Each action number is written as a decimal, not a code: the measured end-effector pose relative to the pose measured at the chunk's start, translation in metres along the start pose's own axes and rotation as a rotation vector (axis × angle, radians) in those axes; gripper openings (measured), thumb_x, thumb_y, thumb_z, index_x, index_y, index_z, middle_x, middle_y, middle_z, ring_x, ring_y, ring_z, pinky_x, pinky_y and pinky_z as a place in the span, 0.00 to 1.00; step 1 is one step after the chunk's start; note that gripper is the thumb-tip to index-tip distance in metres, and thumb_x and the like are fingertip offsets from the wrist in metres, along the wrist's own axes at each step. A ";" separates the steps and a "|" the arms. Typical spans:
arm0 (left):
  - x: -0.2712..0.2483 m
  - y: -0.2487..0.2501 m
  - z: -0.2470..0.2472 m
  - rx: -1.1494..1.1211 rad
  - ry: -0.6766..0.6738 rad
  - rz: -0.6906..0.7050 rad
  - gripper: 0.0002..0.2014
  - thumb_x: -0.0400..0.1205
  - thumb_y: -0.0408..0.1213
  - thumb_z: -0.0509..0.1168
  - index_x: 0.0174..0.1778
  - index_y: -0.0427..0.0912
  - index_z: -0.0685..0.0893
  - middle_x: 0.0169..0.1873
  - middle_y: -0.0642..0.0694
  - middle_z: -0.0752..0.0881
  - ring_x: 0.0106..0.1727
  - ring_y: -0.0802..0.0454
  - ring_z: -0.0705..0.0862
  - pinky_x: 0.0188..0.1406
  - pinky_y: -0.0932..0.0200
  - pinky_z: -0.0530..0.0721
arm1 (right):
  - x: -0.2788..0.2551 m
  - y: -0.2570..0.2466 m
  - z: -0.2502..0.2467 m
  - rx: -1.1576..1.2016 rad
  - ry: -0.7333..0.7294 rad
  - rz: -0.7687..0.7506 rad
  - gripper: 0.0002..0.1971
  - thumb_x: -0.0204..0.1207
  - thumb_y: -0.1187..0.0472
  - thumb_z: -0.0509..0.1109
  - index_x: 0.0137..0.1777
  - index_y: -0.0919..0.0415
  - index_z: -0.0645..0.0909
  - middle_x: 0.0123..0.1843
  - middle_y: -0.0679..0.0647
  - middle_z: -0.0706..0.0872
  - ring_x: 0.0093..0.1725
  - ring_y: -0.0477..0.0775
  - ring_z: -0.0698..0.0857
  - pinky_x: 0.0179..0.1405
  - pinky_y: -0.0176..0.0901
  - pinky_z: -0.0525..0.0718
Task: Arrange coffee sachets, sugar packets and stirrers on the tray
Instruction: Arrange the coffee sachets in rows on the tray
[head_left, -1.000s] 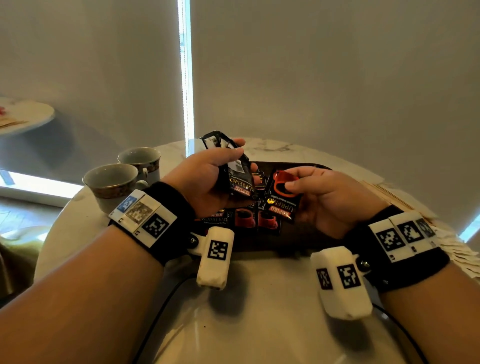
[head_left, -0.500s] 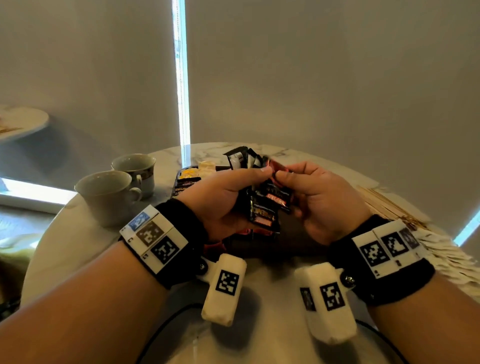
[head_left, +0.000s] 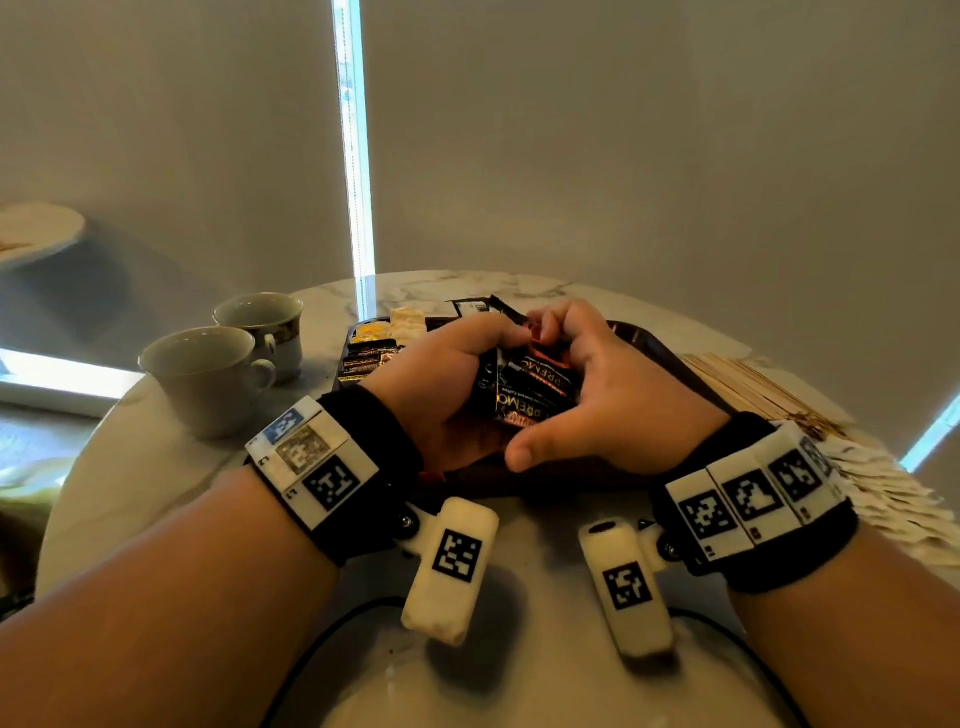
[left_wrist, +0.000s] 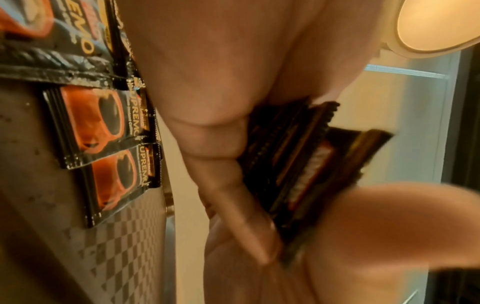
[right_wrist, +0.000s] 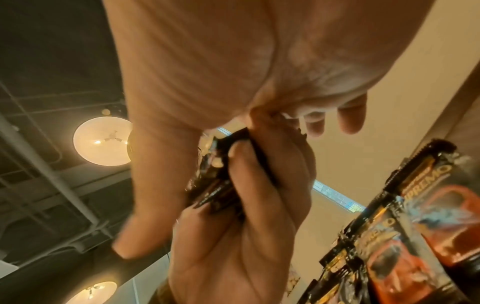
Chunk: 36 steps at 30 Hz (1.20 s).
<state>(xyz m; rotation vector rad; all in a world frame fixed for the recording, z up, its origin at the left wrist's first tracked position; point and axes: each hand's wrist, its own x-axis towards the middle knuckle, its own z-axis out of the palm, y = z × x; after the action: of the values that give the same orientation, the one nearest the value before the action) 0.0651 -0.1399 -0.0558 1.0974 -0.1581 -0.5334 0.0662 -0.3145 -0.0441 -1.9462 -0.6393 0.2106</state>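
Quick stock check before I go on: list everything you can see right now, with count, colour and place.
coffee sachets in hand: a bunch, count unclear, black and red, held above the tray
coffee sachets on tray: several, black and red, lying flat
tray: one, dark, table centre
yellow and pale packets: a few, far-left of tray
cups: two, white, left of tray
stirrers: a pile, wooden, right of tray
white packets: many, table's right edge
table: one, white marble
left hand: grips the bunch
right hand: grips the bunch

tray (head_left: 649, 348) mostly hidden behind hands, held sachets (left_wrist: 298, 164) blurred, stirrers (head_left: 753, 384) partly hidden
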 end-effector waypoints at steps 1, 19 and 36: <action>0.001 -0.001 0.000 0.000 -0.014 -0.015 0.20 0.88 0.47 0.56 0.66 0.37 0.84 0.49 0.37 0.91 0.46 0.42 0.92 0.46 0.48 0.92 | -0.001 -0.001 -0.001 -0.033 -0.008 0.002 0.44 0.45 0.54 0.93 0.58 0.45 0.69 0.65 0.49 0.81 0.61 0.53 0.89 0.53 0.54 0.92; 0.003 0.004 -0.014 0.127 -0.044 0.030 0.31 0.77 0.67 0.62 0.58 0.44 0.92 0.54 0.39 0.91 0.48 0.45 0.91 0.45 0.48 0.92 | -0.001 0.002 0.009 -0.049 0.181 -0.204 0.30 0.63 0.73 0.85 0.56 0.65 0.67 0.54 0.52 0.86 0.53 0.50 0.91 0.49 0.55 0.93; -0.002 0.011 -0.017 0.007 0.056 0.093 0.16 0.83 0.35 0.57 0.63 0.33 0.80 0.41 0.36 0.89 0.38 0.44 0.90 0.33 0.51 0.91 | 0.001 0.009 0.005 0.091 0.158 -0.222 0.17 0.70 0.48 0.72 0.60 0.43 0.84 0.73 0.43 0.75 0.69 0.40 0.80 0.58 0.39 0.86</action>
<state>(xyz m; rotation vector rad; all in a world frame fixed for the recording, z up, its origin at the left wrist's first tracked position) 0.0737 -0.1219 -0.0535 1.1053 -0.1619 -0.4188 0.0680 -0.3131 -0.0537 -1.7691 -0.7217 -0.0520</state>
